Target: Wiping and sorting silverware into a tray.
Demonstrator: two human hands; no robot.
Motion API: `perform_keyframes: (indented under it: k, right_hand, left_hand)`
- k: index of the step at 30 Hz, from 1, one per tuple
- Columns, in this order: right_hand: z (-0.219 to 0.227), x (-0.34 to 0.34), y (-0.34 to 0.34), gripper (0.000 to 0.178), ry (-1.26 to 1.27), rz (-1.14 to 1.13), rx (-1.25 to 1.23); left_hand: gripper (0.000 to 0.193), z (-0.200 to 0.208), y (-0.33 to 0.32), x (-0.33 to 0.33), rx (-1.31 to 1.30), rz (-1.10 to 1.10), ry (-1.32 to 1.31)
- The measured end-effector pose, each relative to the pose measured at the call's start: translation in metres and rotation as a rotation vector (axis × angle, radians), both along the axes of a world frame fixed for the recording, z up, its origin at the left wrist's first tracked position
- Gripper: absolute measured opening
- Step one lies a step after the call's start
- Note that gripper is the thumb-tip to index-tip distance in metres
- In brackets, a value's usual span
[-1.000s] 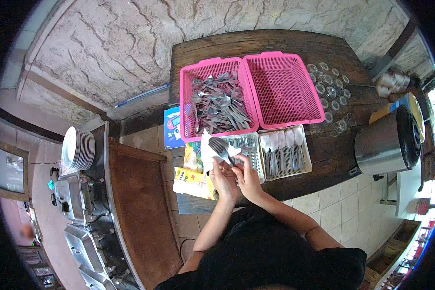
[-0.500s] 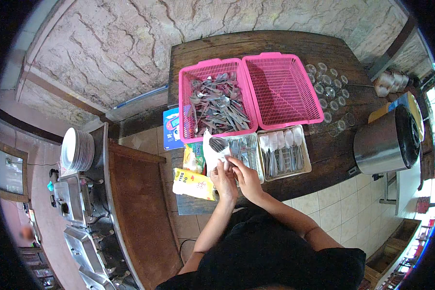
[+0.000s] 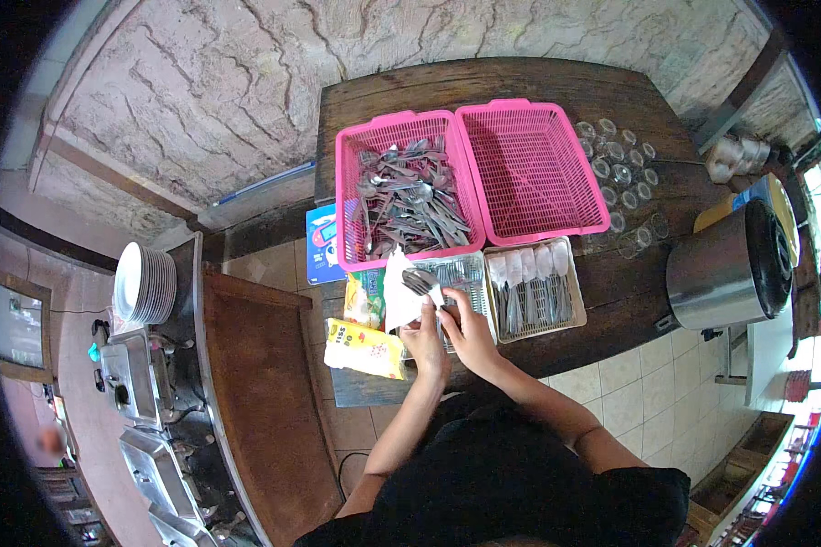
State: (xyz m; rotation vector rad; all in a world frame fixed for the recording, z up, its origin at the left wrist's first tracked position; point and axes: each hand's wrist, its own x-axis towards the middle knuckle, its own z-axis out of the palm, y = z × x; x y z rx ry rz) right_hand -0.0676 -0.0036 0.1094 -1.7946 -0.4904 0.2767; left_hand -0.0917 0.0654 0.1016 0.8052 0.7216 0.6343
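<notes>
1. A yellow packet (image 3: 365, 348) lies on the desk (image 3: 620, 292).
2. A white napkin (image 3: 396, 308) fans out beyond the left hand (image 3: 424, 346), which grips it.
3. The fork (image 3: 419, 281) rests on the napkin, its head just above the left thumb, slanting up and left.
4. The right hand (image 3: 472, 335) bends its fingers at the napkin's right edge; I cannot tell whether they pinch.

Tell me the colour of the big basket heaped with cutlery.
Pink: the basket shows best in the head view.
</notes>
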Motion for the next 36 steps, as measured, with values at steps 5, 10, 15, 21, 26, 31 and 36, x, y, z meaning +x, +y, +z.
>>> perform_keyframes:
  k: [5,10,15,21,26,31,36]
  right_hand:
    - [0.006,0.003,0.001,0.027,-0.083,-0.069,-0.026]
    - [0.016,0.010,-0.007,0.023,-0.056,-0.138,0.081]
    - [0.026,0.032,-0.028,0.023,-0.186,-0.238,0.009]
    - [0.034,0.048,-0.049,0.026,-0.401,-0.301,-0.048]
    - [0.042,0.050,-0.060,0.034,-0.741,-0.152,-0.339]
    - [0.045,0.039,-0.054,0.043,-0.842,-0.072,-0.472]
    - [0.050,0.033,-0.053,0.039,-0.814,-0.043,-0.471]
  left_hand:
    - [0.015,0.004,-0.001,-0.001,-0.008,-0.064,0.033]
    - [0.027,-0.010,0.012,-0.004,-0.163,-0.073,-0.042]
    - [0.030,-0.031,0.038,-0.020,-0.174,-0.137,-0.148]
    - [0.032,-0.046,0.058,-0.030,-0.103,-0.072,-0.118]
    - [0.046,-0.001,0.052,-0.018,0.570,0.073,-0.084]
    - [0.047,0.089,0.037,-0.002,1.524,-0.242,0.112]
    - [0.029,0.081,0.037,0.018,1.790,-0.541,0.164]
